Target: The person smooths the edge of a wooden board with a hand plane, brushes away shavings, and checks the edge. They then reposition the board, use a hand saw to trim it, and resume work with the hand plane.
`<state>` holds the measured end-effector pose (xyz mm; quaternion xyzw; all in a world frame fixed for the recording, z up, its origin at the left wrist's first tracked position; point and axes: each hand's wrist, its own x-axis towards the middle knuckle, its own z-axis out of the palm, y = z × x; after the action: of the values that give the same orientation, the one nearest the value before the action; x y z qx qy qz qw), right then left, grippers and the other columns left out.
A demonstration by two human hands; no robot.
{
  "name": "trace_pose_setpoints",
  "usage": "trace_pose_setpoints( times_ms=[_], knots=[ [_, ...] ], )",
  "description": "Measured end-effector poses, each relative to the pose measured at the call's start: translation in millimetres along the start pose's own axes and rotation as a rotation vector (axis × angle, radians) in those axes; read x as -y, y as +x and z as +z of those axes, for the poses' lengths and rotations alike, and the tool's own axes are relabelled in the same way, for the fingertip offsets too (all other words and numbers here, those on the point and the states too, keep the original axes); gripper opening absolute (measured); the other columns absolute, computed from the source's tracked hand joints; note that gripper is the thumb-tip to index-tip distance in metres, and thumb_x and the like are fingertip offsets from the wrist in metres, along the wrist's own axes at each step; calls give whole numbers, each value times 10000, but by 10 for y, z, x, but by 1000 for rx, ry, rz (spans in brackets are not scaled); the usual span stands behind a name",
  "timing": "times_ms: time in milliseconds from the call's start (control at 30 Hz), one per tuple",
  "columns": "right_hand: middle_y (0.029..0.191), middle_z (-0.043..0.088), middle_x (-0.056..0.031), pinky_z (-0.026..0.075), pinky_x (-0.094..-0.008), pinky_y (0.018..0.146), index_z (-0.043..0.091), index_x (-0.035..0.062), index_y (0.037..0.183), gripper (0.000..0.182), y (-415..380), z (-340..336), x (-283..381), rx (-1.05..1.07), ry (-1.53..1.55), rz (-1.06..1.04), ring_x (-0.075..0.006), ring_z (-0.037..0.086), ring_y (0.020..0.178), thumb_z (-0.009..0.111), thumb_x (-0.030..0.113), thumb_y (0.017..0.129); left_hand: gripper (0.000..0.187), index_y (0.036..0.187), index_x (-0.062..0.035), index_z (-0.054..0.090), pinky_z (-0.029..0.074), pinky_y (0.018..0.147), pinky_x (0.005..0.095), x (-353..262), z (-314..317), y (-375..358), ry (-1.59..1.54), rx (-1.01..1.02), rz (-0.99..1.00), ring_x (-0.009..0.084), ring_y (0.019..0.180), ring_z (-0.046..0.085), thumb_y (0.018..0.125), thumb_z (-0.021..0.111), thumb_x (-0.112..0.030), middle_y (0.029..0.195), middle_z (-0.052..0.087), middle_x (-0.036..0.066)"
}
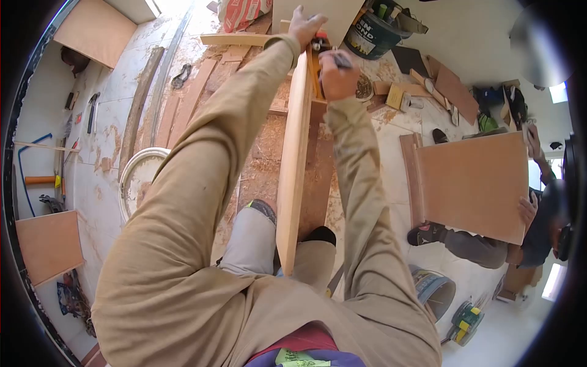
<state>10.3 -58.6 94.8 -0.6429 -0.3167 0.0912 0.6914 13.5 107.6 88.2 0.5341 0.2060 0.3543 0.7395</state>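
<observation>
A long pale wooden board (295, 165) stretches away from my lap to the far end of the work area. At its far end my left hand (306, 25) is closed on the front of a hand plane (319, 44), which has a red part. Nearer and to the right, my right hand (339, 73) is wrapped round a dark handle at the rear of the tool. Both arms reach forward. The plane's underside and my left fingertips are partly hidden.
A dark bucket (376, 30) stands beyond my right hand. At right a co-worker holds a wooden panel (471, 183) with both hands. A white round lid (142, 177), wood strips and shavings lie at left. Another bucket (433, 293) is near my right elbow.
</observation>
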Motion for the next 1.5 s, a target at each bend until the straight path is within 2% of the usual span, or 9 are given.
trace_pose_setpoints(
  times_ms=[67, 233, 367, 467, 733, 767, 867, 1133, 1500],
  knots=[
    [708, 646, -46, 454, -293, 594, 686, 9, 841, 96, -774, -323, 306, 81, 61, 110, -121, 580, 644, 618, 67, 877, 1044, 1606, 43, 155, 439, 1103, 390, 25, -57, -653, 161, -49, 68, 320, 1352, 497, 871, 801, -320, 1490, 452, 299],
    [756, 679, -144, 559, -318, 657, 693, 10, 872, 95, -2649, -931, 1378, 291, -210, 157, -259, 699, 659, 640, -17, 797, 686, 1479, 62, 440, 411, 1159, 386, -362, -78, -2944, 144, -100, -117, 277, 1364, 516, 919, 730, -207, 1437, 503, 209],
    [639, 628, -94, 483, -315, 565, 671, 20, 836, 58, -1476, -448, 837, 111, -98, 79, -152, 617, 601, 617, 33, 854, 787, 1511, 47, 376, 533, 951, 341, 7, -118, -1479, 69, -125, 70, 259, 1071, 616, 901, 776, -252, 1307, 542, 213],
    [604, 592, -103, 462, -345, 561, 700, 29, 776, 192, -6, -53, 111, 39, -163, -16, -140, 582, 581, 611, 165, 879, 949, 1635, -112, 98, 547, 492, 377, 94, -156, 58, -146, 20, 4, 233, 626, 633, 929, 726, -201, 1025, 638, 170],
    [709, 619, -85, 499, -316, 610, 650, 44, 981, 80, -1525, -547, 873, 215, 36, 83, -158, 622, 639, 630, 42, 903, 835, 1564, 23, 319, 518, 654, 320, -191, -107, -1550, 12, -59, -80, 136, 806, 561, 909, 745, -270, 1020, 558, 78],
    [751, 640, -124, 520, -341, 623, 640, 46, 997, 101, -1917, -623, 904, 198, 11, -15, -236, 663, 659, 638, 31, 898, 898, 1581, 16, 267, 501, 970, 342, -340, -57, -2021, 27, -29, -160, 215, 1160, 554, 893, 767, -272, 1358, 526, 151],
    [757, 649, -114, 545, -360, 649, 648, 41, 971, 143, -2682, -818, 1166, 192, 22, -25, -284, 682, 672, 664, -2, 836, 807, 1581, 10, 308, 485, 987, 351, -430, 19, -2751, 177, -88, -152, 201, 1116, 565, 936, 713, -257, 1427, 484, 151],
    [769, 717, -189, 594, -481, 716, 668, 12, 1045, 278, -493, 141, 388, 65, -209, -33, -373, 734, 782, 676, 229, 872, 582, 1440, 6, 505, 493, 920, 304, -360, 15, -679, 456, -49, -155, 160, 1040, 588, 961, 658, -286, 1265, 587, 123],
    [856, 737, -92, 569, -343, 662, 677, 49, 964, 155, -1516, 345, 734, 57, -250, -35, -214, 751, 805, 683, 180, 882, 564, 1392, -1, 540, 502, 873, 292, -519, 176, -1180, 634, -82, -215, 152, 999, 601, 938, 683, -303, 1195, 608, 99]
  ],
)
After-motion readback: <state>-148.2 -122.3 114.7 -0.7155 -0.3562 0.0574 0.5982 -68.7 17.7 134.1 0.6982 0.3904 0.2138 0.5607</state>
